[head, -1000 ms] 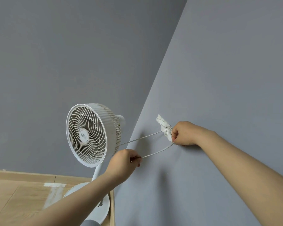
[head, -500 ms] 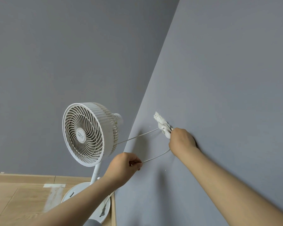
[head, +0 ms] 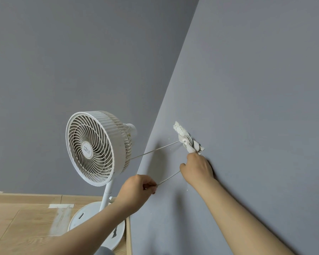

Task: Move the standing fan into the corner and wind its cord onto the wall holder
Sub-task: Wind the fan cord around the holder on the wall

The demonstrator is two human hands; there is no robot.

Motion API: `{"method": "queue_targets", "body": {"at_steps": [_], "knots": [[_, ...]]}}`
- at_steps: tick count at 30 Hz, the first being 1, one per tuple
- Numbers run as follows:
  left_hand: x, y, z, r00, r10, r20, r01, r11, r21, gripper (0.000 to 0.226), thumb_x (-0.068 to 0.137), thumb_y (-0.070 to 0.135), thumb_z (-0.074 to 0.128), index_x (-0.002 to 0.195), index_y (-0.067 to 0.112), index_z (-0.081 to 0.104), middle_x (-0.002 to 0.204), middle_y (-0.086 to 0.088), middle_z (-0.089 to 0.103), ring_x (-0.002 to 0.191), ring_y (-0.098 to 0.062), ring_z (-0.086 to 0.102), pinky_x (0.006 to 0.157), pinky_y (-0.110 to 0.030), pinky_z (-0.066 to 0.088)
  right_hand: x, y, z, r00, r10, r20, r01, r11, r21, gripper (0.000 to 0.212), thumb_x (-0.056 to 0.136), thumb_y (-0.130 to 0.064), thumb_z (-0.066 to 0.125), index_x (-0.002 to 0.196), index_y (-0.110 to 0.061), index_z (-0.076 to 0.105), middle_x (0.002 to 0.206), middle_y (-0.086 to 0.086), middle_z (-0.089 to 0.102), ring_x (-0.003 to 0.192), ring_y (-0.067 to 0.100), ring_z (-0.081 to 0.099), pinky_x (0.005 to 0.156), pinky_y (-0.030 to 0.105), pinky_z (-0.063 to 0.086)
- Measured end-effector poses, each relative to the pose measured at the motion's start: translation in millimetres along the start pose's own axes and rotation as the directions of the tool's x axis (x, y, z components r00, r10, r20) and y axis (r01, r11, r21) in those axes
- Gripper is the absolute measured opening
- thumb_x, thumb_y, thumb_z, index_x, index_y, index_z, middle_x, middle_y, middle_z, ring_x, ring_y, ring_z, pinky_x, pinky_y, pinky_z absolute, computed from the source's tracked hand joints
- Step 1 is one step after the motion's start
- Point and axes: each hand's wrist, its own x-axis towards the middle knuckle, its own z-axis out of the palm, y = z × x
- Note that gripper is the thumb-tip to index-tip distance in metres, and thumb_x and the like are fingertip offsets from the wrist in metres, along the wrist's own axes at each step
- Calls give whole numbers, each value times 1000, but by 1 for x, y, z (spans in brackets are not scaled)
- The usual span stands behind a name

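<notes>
Grey walls (head: 256,74) meet in a corner, and the white standing fan (head: 94,148) stands in it on its round base (head: 92,223), so the moving looks done — the winding is the step in hand. Its thin white cord (head: 168,178) runs taut between the two hands: the left hand (head: 138,188) pinches it shut between thumb and fingers, and the right hand (head: 197,169), just up the line against the wall, is closed around it directly below the wall holder (head: 189,140). Several turns already sit on the holder, and a second strand runs from it back behind the fan head. The next move likely calls for lifting the right-hand end up and over the holder while the left feeds slack, keeping tension even. A small badge at the grille's centre carries writing too small to read. Wood flooring (head: 17,223) lies below.
</notes>
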Motion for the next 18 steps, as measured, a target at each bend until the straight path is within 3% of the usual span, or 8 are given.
{"method": "queue_targets", "body": {"at_steps": [4, 8, 10, 12, 15, 18], "knots": [[1, -8, 2, 1000, -21, 11, 21, 1000, -13, 17, 83, 19, 61, 72, 32, 67, 73, 4, 72, 55, -11, 54, 56, -22, 43, 2, 0, 15, 1000, -11, -5, 12, 1000, 26, 30, 91, -16, 47, 65, -13, 33, 110, 16, 66, 101, 34, 60, 65, 28, 33], [5, -12, 4, 1000, -23, 13, 23, 1000, -6, 16, 84, 21, 62, 75, 31, 68, 74, 9, 73, 68, -10, 64, 67, -24, 51, 7, -1, 23, 1000, -10, -18, 11, 998, 65, 25, 90, -15, 46, 67, -11, 37, 108, 16, 67, 98, 35, 60, 65, 29, 34], [7, -12, 4, 1000, -14, 27, 15, 1000, -17, 18, 86, 19, 61, 76, 34, 66, 73, 12, 73, 71, -5, 66, 72, -23, 53, 10, -2, 24, 1000, -5, -22, 7, 995, 100, 22, 90, -14, 47, 69, -9, 41, 106, 17, 66, 87, 36, 55, 64, 31, 35], [9, -13, 6, 999, -16, 43, 18, 999, -39, 19, 87, 18, 60, 78, 34, 64, 70, 16, 71, 73, -2, 67, 73, -21, 54, 13, -3, 26, 999, 6, -39, -2, 993, 115, 35, 91, -14, 47, 62, -14, 28, 97, 20, 63, 76, 30, 42, 63, 30, 30], [13, -16, 10, 997, -42, 62, 46, 996, -73, 17, 88, 16, 59, 81, 29, 66, 68, 16, 70, 71, 0, 67, 70, -19, 53, 15, -6, 31, 999, 15, -50, -7, 988, 153, 41, 90, -13, 47, 61, -16, 19, 80, 16, 48, 74, 28, 38, 62, 30, 28], [16, -19, 12, 996, -51, 72, 58, 993, -99, 17, 88, 14, 59, 80, 26, 67, 66, 13, 70, 63, 3, 63, 63, -11, 48, 14, -7, 35, 998, -8, -67, 18, 988, 154, 25, 90, -11, 47, 68, -12, 35, 95, 21, 62, 79, 34, 47, 62, 32, 29]]}}
